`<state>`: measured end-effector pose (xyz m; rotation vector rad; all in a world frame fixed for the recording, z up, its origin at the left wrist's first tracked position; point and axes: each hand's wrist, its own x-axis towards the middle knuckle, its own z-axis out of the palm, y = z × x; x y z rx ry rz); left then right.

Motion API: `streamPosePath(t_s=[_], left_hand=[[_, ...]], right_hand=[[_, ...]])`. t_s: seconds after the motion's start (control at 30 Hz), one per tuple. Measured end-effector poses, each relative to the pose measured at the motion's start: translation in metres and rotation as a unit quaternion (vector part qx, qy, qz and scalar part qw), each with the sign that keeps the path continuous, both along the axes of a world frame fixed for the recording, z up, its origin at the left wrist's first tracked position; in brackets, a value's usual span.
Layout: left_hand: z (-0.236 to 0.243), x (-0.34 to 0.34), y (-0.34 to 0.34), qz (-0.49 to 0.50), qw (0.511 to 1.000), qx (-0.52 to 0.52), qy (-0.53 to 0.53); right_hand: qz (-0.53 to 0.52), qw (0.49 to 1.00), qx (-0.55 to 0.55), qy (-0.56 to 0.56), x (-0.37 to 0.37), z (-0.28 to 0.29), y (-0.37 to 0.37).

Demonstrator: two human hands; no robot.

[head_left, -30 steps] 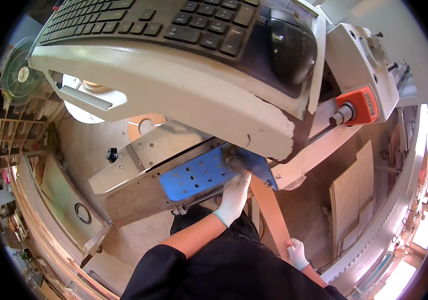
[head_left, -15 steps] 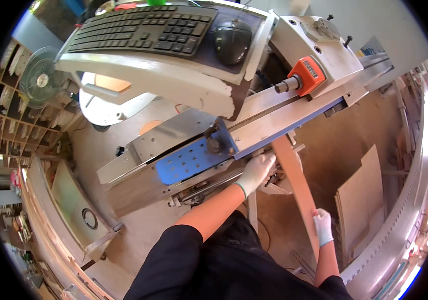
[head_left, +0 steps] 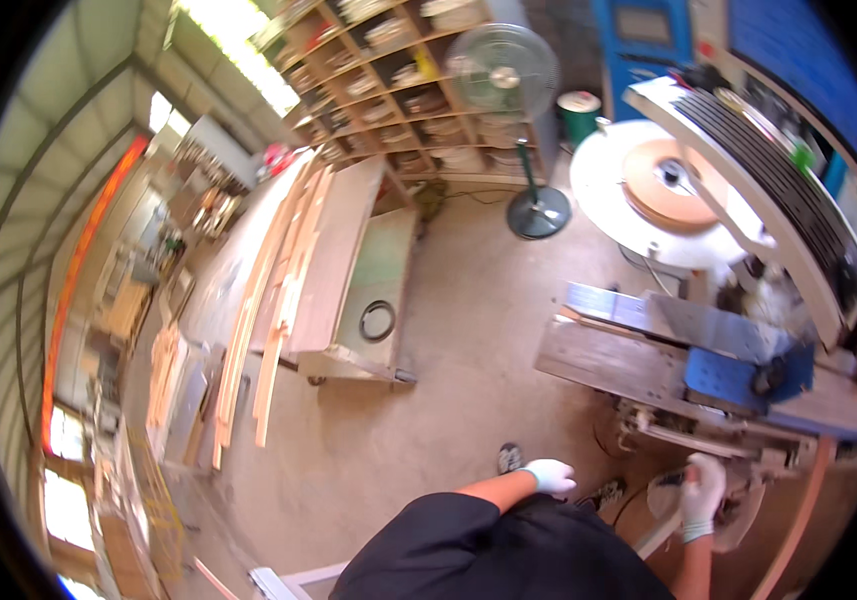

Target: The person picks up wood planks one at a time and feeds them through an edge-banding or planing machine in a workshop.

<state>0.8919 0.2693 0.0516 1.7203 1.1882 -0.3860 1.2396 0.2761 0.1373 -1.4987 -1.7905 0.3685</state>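
See the long brown strip [head_left: 801, 520] near the right hand [head_left: 704, 490], on its right, apart; well away from the left hand [head_left: 550, 476]. Cannot tell either hand's grip: too blurry.

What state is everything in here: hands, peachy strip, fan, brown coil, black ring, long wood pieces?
Left hand: gloved, holding nothing visible
Right hand: gloved, fingers curled; grip unclear
Peachy strip: slanting down beside the right hand, apart from it
Fan: standing upright; spinning or not, can't tell
Brown coil: wound, lying flat
Black ring: lying flat
Long wood pieces: laid lengthwise, roughly side by side
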Motion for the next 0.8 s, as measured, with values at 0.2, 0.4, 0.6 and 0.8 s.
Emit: streamPosePath(t_s=[0.2, 0.4, 0.6, 0.8], left_hand=[[-0.05, -0.214, -0.05, 0.49, 0.87, 0.046, 0.019], [-0.049, -0.355, -0.156, 0.591, 0.802, 0.051, 0.064], [-0.066, -0.427, -0.279, 0.697, 0.703, -0.081, 0.118], [-0.099, -0.436, -0.338, 0.791, 0.598, -0.072, 0.109]], right_hand=[[0.255, 0.954, -0.156, 0.008, -0.194, -0.029, -0.01], [0.357, 0.887, -0.292, -0.034, -0.351, -0.048, 0.003], [0.461, 0.825, -0.307, -0.114, -0.483, -0.058, 0.037], [0.508, 0.778, -0.328, -0.169, -0.583, -0.108, 0.082]])
